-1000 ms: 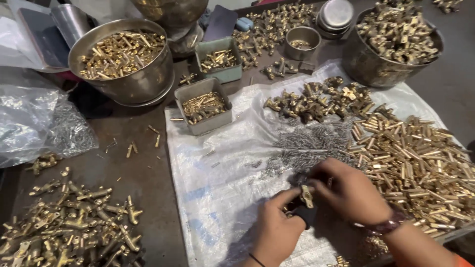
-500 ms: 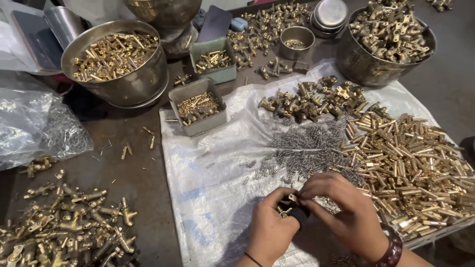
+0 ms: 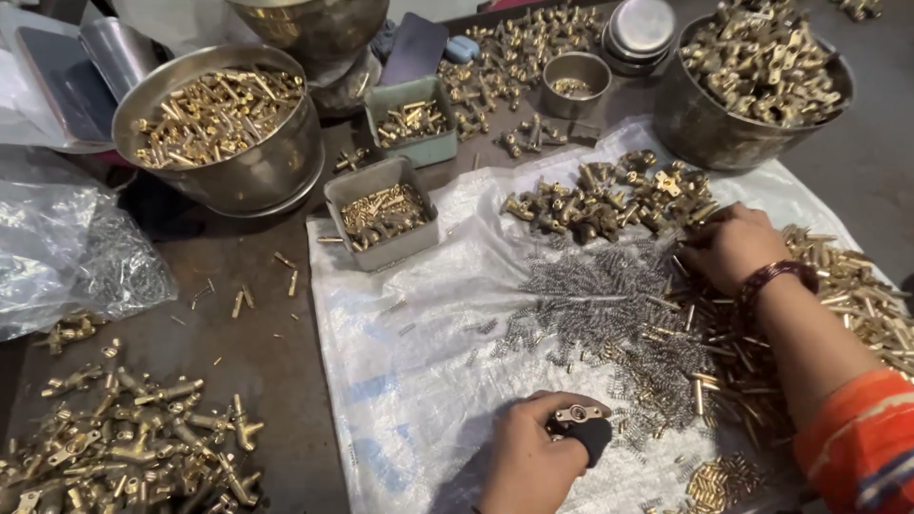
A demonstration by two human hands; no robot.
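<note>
My left hand (image 3: 529, 459) rests low on the white plastic sheet (image 3: 419, 381) and grips a small brass fitting (image 3: 578, 415) seated on a black holder (image 3: 592, 440). My right hand (image 3: 733, 246) reaches far right, fingers down on the pile of brass valve bodies (image 3: 609, 195) and the heap of brass pins (image 3: 857, 295); whether it holds a piece is hidden. A mass of thin steel springs (image 3: 609, 314) lies between the two hands.
A steel bowl of brass screws (image 3: 219, 124) stands at the back left, and a bowl of brass fittings (image 3: 757, 76) at the back right. Two small grey trays (image 3: 381, 214) hold small parts. Assembled brass taps (image 3: 133, 438) lie heaped at lower left beside a plastic bag (image 3: 67, 247).
My right hand left the fitting it was working with the left hand and reached up right to the brass piles. The left hand stayed low, still gripping the fitting.
</note>
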